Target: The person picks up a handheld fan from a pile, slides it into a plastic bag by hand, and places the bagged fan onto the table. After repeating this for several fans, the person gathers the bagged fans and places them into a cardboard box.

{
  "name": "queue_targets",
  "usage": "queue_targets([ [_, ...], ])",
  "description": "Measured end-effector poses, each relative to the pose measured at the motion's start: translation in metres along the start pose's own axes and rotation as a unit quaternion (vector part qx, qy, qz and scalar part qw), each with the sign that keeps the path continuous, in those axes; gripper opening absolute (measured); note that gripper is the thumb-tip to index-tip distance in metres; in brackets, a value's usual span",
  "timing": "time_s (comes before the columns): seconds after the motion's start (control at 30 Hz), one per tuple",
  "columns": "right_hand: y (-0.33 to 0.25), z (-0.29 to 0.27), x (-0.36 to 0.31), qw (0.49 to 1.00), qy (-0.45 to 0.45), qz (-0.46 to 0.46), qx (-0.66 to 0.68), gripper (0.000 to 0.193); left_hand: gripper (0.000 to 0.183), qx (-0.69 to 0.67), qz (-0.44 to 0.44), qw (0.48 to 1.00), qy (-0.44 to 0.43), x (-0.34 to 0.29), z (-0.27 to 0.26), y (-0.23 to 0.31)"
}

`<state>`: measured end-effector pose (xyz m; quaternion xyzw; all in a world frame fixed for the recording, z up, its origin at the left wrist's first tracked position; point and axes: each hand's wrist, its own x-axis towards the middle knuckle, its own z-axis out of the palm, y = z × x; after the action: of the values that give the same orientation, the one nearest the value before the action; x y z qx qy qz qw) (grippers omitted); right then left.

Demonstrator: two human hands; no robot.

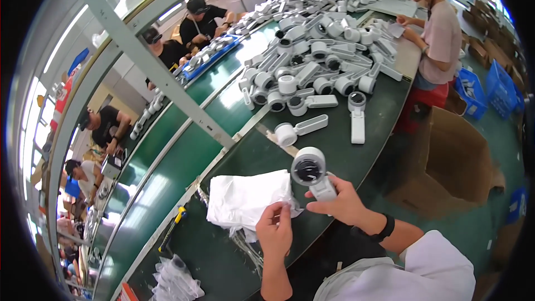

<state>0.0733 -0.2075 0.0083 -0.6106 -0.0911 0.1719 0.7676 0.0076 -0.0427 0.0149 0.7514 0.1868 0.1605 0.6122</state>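
My right hand (346,203) is wrapped round the handle of a white handheld fan (310,168). The fan's round, dark-faced head points up and away from me. My left hand (274,229) has thumb and fingers pinched together at the near right corner of a stack of white plastic bags (248,198), gripping a clear edge. The stack lies flat on the dark green table (223,262). Just beyond the held fan, another white fan (286,134) lies on its side, and a further fan (357,117) lies with its handle toward me.
A large heap of white fans (317,61) covers the far table. A yellow-handled tool (179,215) and crumpled clear bags (176,280) lie at left. An open cardboard box (446,161) stands right, near a seated co-worker (440,33). A metal post (161,67) slants across the left.
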Motion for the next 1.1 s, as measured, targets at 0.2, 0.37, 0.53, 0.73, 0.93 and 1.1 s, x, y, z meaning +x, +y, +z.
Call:
queue_targets([
  [0.2, 0.011, 0.037, 0.021, 0.999, -0.041, 0.029, -0.01, 0.041, 0.012, -0.116, -0.011, 0.993, 0.003, -0.007, -0.013, -0.009],
  [0.37, 0.023, 0.04, 0.022, 0.999, 0.038, -0.029, -0.026, 0.031, 0.015, -0.401, -0.105, 0.908, 0.061, -0.009, -0.028, -0.011],
  [0.53, 0.029, 0.039, 0.009, 0.996, 0.036, -0.037, -0.067, 0.028, 0.019, -0.255, -0.063, 0.964, 0.029, -0.013, -0.025, -0.021],
  [0.73, 0.014, 0.01, -0.009, 0.991, -0.038, -0.088, -0.098, 0.05, 0.016, -0.195, -0.051, 0.977, 0.073, -0.01, -0.031, -0.023],
  [0.93, -0.042, -0.025, -0.019, 0.892, -0.312, -0.009, -0.326, 0.089, 0.021, -0.147, -0.074, 0.986, -0.001, -0.008, -0.022, 0.002],
  [1.1, -0.037, -0.017, 0.015, 0.867, -0.392, 0.1, -0.293, 0.083, 0.021, -0.186, -0.07, 0.975, -0.1, -0.007, -0.034, 0.0],
])
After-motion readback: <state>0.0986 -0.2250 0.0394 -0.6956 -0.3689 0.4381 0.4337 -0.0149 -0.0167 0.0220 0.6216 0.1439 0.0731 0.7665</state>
